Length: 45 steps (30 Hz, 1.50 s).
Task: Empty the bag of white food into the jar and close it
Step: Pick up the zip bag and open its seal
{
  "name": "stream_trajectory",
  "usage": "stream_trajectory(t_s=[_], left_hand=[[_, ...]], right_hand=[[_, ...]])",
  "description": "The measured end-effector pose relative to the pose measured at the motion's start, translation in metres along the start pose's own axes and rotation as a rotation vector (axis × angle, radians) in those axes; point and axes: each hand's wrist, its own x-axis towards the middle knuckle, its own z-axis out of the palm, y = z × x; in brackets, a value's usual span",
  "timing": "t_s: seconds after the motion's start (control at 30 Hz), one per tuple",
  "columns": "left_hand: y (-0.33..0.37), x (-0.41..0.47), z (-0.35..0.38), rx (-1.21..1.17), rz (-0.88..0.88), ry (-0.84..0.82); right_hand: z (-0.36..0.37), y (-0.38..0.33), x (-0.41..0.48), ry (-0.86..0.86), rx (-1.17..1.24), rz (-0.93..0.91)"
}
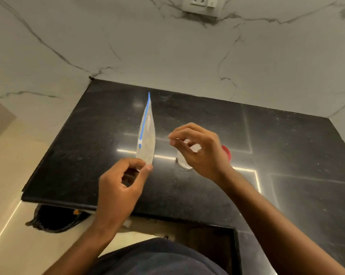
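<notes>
Above the black speckled counter [187,195], the left hand [118,187] pinches the near corner of a clear zip bag [146,139] between thumb and forefinger. The bag stands edge-on, its blue seal strip [145,116] running up toward the far side, and it looks flat, with no white food visible inside. To the right, the right hand [199,149] hovers over a clear jar [182,161] standing on the counter, fingers loosely curled with small white pieces [194,146] showing among them; whether it grips them firmly I cannot tell. A red lid [227,152] lies just behind that hand, mostly hidden. White marble wall [167,56] rises at the far side, bearing a socket [202,4]
</notes>
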Motion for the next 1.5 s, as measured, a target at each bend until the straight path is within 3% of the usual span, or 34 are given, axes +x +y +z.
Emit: stream_trajectory(t_s=[0.17,0.27,0.8,1.0,1.2,1.27,1.37,1.5], left_hand=[[-0.011,0.02,-0.002,0.042,0.013,0.14],[-0.011,0.033,0.003,0.05,0.044,0.157],[-0.024,0.035,-0.006,0.176,0.196,0.186],[-0.027,0.032,-0.009,0.186,0.242,0.167],[-0.025,0.049,-0.024,0.193,0.226,0.133],[-0.02,0.054,-0.035,0.101,0.135,0.064],[-0.004,0.071,-0.044,-0.129,-0.003,-0.06],[0.007,0.115,-0.038,-0.245,-0.155,-0.16]], right_hand=[[0.026,-0.027,0.048,-0.383,-0.329,-0.177],[0.031,-0.03,0.069,-0.519,-0.491,-0.273],[0.018,-0.015,0.121,-0.709,-0.601,-0.53],[-0.016,0.029,0.156,-0.575,-0.7,-0.326],[-0.001,0.034,0.15,-0.534,-0.64,-0.073],[0.003,0.026,0.14,-0.379,-0.52,0.076],[0.019,0.003,0.106,-0.039,-0.14,0.335],[0.054,-0.023,0.076,-0.005,0.258,0.664]])
